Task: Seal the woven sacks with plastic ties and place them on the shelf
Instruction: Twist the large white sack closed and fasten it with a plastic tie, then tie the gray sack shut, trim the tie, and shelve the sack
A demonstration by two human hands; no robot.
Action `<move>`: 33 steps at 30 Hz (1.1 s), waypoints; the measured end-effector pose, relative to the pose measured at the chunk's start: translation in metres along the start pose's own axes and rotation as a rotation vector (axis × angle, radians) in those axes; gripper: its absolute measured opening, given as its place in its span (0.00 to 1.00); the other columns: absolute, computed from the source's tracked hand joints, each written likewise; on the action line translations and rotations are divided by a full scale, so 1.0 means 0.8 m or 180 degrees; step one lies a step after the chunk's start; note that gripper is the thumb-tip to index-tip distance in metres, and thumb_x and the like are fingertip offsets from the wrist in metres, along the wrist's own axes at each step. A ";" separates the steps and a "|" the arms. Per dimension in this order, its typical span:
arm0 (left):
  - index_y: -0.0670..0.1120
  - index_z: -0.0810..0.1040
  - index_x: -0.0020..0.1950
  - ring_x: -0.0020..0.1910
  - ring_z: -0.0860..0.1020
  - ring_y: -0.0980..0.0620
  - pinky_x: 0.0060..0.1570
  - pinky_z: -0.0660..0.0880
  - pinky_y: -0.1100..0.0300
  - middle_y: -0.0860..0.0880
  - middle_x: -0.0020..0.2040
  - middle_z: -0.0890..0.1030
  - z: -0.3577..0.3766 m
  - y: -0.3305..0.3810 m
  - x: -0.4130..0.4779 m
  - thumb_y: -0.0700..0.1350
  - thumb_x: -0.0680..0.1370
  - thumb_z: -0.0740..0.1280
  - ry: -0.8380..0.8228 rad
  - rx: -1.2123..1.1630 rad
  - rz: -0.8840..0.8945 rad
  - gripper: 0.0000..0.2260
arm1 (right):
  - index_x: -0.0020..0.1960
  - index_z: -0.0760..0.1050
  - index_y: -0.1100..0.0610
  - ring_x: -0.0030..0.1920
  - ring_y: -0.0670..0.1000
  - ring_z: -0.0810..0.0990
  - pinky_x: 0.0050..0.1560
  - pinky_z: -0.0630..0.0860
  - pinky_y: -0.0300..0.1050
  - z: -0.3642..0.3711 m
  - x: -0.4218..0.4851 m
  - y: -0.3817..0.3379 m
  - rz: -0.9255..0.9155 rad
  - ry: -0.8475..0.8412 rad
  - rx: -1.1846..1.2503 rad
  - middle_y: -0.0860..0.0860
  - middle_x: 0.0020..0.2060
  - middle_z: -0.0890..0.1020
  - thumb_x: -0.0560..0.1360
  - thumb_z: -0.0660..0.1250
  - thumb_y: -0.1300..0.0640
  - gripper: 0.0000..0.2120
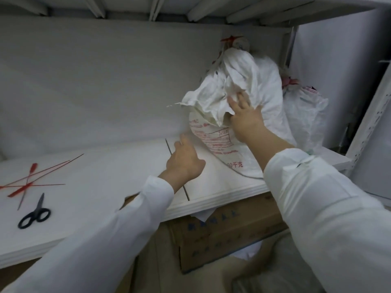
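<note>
The woven sack (220, 142) sits on the white shelf (118, 166), its red-printed side facing out. Its long axis runs from the base near the shelf's front edge, below the right hand (246, 115), up and back to a bunched top above that hand, where a red tie (230, 39) shows. I cannot tell for sure whether that tied neck is this sack's or another's. The right hand lies spread against the crumpled cloth high on the sack, fingers (238, 99) straight and pressing into the folds, clasping nothing that I can see.

The left hand (184, 163) is lower and to the left of it, fingers loosely extended, the tips at the sack's lower edge, holding nothing.

Beyond the right hand, to its right, a second sack (306, 111) stands pressed against the first, near the shelf's upright post. To the left of the left hand the shelf lies open and flat — well apart from it are loose red ties (31, 180) crossed over each other, with scissors (35, 212) just in front of them. Under the shelf edge, below both wrists, sits a cardboard box (222, 235).
</note>
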State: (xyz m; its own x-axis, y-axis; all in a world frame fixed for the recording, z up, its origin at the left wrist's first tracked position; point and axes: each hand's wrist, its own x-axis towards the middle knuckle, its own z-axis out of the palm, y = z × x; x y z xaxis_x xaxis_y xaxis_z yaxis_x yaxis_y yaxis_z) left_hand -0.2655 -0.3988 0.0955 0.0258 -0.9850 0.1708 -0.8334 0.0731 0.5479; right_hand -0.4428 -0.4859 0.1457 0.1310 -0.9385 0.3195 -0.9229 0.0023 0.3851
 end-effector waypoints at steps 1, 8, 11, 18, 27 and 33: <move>0.42 0.47 0.76 0.64 0.70 0.40 0.57 0.70 0.51 0.41 0.71 0.62 -0.002 -0.004 0.002 0.43 0.76 0.67 -0.0010 0.0027 -0.0002 0.37 | 0.76 0.58 0.45 0.77 0.56 0.35 0.68 0.55 0.74 -0.002 0.005 0.001 -0.0001 -0.0060 0.0034 0.49 0.78 0.37 0.77 0.65 0.59 0.31; 0.43 0.55 0.75 0.62 0.71 0.40 0.58 0.72 0.50 0.40 0.67 0.66 -0.011 -0.006 -0.008 0.43 0.75 0.67 -0.0135 -0.0049 -0.0112 0.32 | 0.75 0.59 0.41 0.77 0.57 0.34 0.69 0.50 0.75 -0.020 -0.026 -0.032 -0.0232 -0.0307 0.0452 0.51 0.78 0.41 0.75 0.63 0.62 0.33; 0.43 0.60 0.71 0.58 0.73 0.40 0.55 0.74 0.47 0.41 0.64 0.69 -0.019 0.006 -0.025 0.43 0.73 0.67 -0.0161 -0.0062 0.0052 0.28 | 0.66 0.74 0.48 0.77 0.56 0.37 0.71 0.53 0.68 -0.020 -0.071 -0.025 -0.0231 0.0242 0.0952 0.51 0.78 0.43 0.73 0.64 0.63 0.23; 0.47 0.61 0.73 0.61 0.73 0.41 0.56 0.75 0.47 0.44 0.69 0.69 -0.034 0.062 -0.090 0.44 0.73 0.66 -0.0214 -0.0050 0.0547 0.29 | 0.66 0.74 0.50 0.78 0.53 0.43 0.72 0.60 0.60 -0.044 -0.192 0.033 0.0066 0.0550 0.1411 0.49 0.79 0.41 0.73 0.65 0.63 0.23; 0.43 0.56 0.75 0.67 0.68 0.39 0.63 0.70 0.48 0.40 0.70 0.65 0.055 0.170 -0.215 0.48 0.76 0.66 -0.0767 0.0202 0.1061 0.31 | 0.77 0.55 0.49 0.77 0.60 0.45 0.72 0.61 0.60 0.000 -0.393 0.166 0.1389 -0.0210 0.1253 0.53 0.78 0.42 0.73 0.69 0.57 0.37; 0.43 0.56 0.75 0.68 0.68 0.40 0.64 0.70 0.47 0.40 0.72 0.64 0.118 0.235 -0.285 0.49 0.77 0.66 -0.1121 0.0378 0.1550 0.31 | 0.77 0.50 0.49 0.77 0.64 0.47 0.70 0.61 0.64 0.055 -0.527 0.235 0.2203 -0.0978 0.1182 0.54 0.78 0.44 0.71 0.72 0.50 0.43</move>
State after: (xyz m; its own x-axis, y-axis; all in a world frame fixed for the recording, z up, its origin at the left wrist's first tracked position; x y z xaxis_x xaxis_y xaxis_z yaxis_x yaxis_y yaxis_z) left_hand -0.4799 -0.1755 0.0826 -0.5407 -0.8367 0.0865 -0.7599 0.5300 0.3765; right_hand -0.6874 -0.1053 0.0454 -0.5628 -0.8195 0.1081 -0.8249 0.5483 -0.1377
